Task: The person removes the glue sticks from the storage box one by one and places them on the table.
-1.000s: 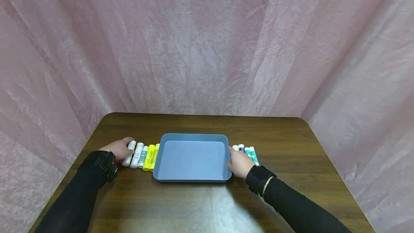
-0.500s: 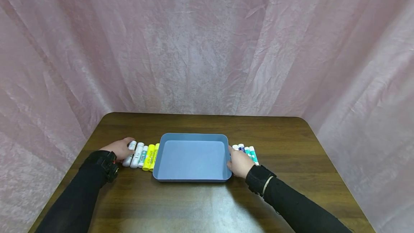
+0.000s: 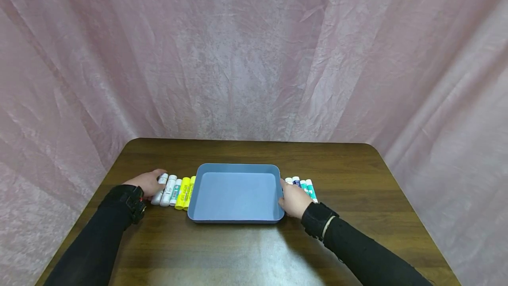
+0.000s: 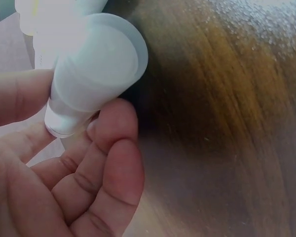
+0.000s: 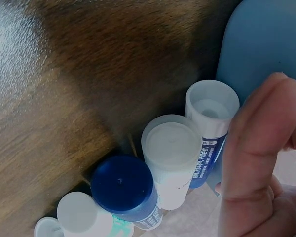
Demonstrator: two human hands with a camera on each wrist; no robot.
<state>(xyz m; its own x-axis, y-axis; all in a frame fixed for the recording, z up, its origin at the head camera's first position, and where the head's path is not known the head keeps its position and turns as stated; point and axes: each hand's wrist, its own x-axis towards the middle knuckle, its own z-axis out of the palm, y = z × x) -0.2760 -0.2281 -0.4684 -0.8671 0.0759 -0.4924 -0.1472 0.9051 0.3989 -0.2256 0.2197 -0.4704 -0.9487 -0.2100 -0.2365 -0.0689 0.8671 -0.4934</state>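
Note:
At the left end of a row on the table, my left hand pinches a white glue stick. Its thumb lies on one side of the stick and curled fingers on the other in the left wrist view, where the pale round end faces the camera. More glue sticks lie to its right, white, teal-labelled and yellow. A shallow blue tray sits in the middle with nothing in it. My right hand grips the tray's right side, fingertips at the rim, covering part of the glue sticks there.
Right of the tray lie several more glue sticks, among them a teal-labelled one and one with a dark blue cap. The brown wooden table has rounded far corners. A pink curtain hangs behind it.
My left hand and the leftmost white glue stick have shifted very slightly right, toward the neighbouring stick. The tray and my right hand look unmoved.

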